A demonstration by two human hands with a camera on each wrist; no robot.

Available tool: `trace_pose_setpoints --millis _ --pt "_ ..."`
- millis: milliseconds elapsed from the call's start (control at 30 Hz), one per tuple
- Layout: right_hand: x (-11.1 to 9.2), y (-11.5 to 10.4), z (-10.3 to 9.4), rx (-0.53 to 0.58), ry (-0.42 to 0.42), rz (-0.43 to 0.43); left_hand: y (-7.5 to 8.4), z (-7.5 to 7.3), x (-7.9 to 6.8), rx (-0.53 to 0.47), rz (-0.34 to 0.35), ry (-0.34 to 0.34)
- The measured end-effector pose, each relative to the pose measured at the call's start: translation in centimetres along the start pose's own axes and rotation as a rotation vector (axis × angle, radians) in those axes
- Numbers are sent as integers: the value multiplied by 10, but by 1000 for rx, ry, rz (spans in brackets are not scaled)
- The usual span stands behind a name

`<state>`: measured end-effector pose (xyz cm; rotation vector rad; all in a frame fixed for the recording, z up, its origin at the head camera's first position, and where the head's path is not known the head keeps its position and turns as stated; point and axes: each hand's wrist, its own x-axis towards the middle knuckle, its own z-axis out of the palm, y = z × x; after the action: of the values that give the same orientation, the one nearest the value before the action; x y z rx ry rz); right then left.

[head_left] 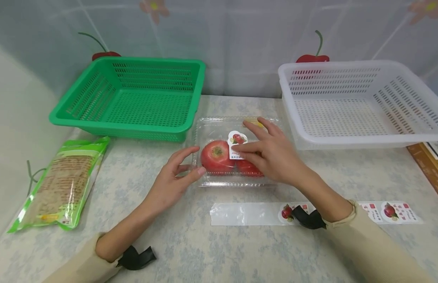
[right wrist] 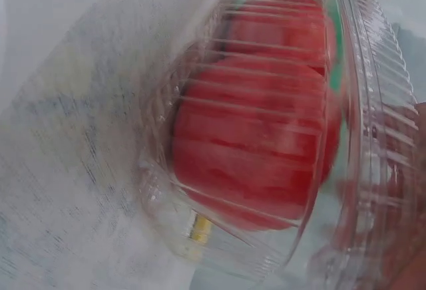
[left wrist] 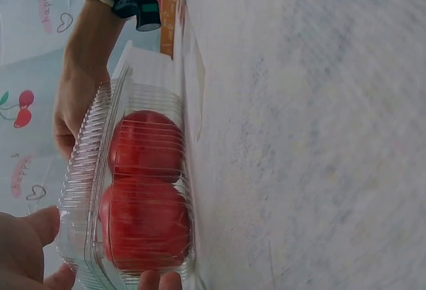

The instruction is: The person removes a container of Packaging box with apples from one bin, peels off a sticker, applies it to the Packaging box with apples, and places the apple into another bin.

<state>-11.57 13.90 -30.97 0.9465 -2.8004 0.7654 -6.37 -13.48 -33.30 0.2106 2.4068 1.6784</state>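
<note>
Tomatoes [head_left: 218, 158] show red through the clear box [head_left: 236, 183], my landmark for everything here. From my remote seat I see the left hand [head_left: 171, 179] at the box's left end, its thumb and fingers spread wide about the edge. I have the right hand [head_left: 275, 152] over the lid, fingers loosely fanned, one fingertip on the fruit-printed label [head_left: 237, 137]. In front of the box, reaching rightward, lies a label strip [head_left: 243, 214]. Behind it I make out the green basket [head_left: 148, 106] to the left, the white basket [head_left: 341, 118] to the right; left of it lies a green-edged bag [head_left: 65, 177].
</note>
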Motion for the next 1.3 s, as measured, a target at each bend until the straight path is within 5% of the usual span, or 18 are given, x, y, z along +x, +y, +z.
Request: trace_pose_setpoints --millis 333,600,933,1133,1300 --pt "0 -2 -4 115 6 110 1 0 1 -6 -5 -4" --pt "1 -6 -1 -154 -81 114 -1 0 1 -1 -4 -1" --pt "1 -9 2 -187 39 -65 -4 -2 1 12 14 4" --pt "6 -13 2 -275 -144 97 -4 -2 1 -5 20 -7" --pt "10 -16 3 -344 -198 196 -5 -1 2 -10 27 -9"
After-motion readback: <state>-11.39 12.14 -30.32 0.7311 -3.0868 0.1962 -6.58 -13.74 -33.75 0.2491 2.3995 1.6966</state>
